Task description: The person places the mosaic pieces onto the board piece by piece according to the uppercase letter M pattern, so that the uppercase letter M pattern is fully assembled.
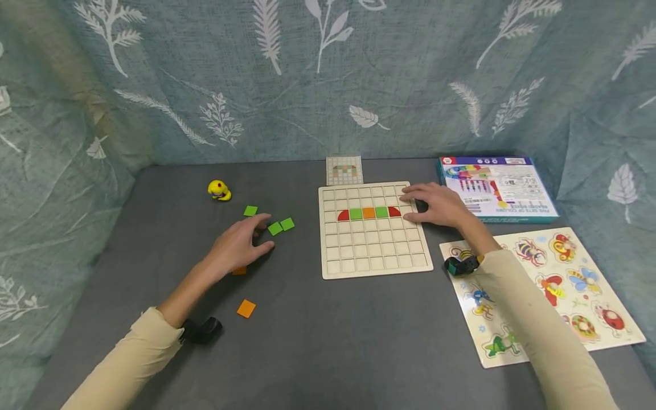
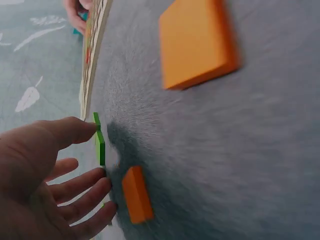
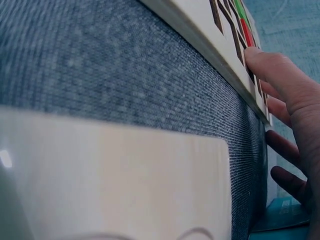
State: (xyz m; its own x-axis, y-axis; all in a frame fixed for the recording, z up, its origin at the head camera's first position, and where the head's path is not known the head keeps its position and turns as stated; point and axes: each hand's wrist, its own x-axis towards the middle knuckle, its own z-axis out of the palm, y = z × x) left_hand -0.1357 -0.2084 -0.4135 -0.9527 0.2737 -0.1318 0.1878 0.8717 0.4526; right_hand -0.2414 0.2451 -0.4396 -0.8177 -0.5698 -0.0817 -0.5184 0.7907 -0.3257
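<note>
My left hand (image 1: 237, 242) hovers low over the table with thumb and fingers apart, nothing between them. Just beyond its thumb and fingertips lie two green square tiles (image 1: 282, 226), and a third green tile (image 1: 250, 211) sits behind the fingers. One orange tile (image 2: 137, 195) is partly hidden under that hand; another orange tile (image 1: 246, 308) lies nearer. My right hand (image 1: 435, 204) rests its extended thumb and fingertips on the right edge of a wooden grid board (image 1: 376, 250). Across the board runs a row: red curved piece (image 1: 343, 215), green, orange (image 1: 369, 213), green, red.
A small pattern card (image 1: 344, 171) is behind the board. At the back left stands a yellow toy (image 1: 219, 190). To the right are a flat box (image 1: 502, 193) and a wooden insect puzzle (image 1: 574, 296), partly under my right forearm.
</note>
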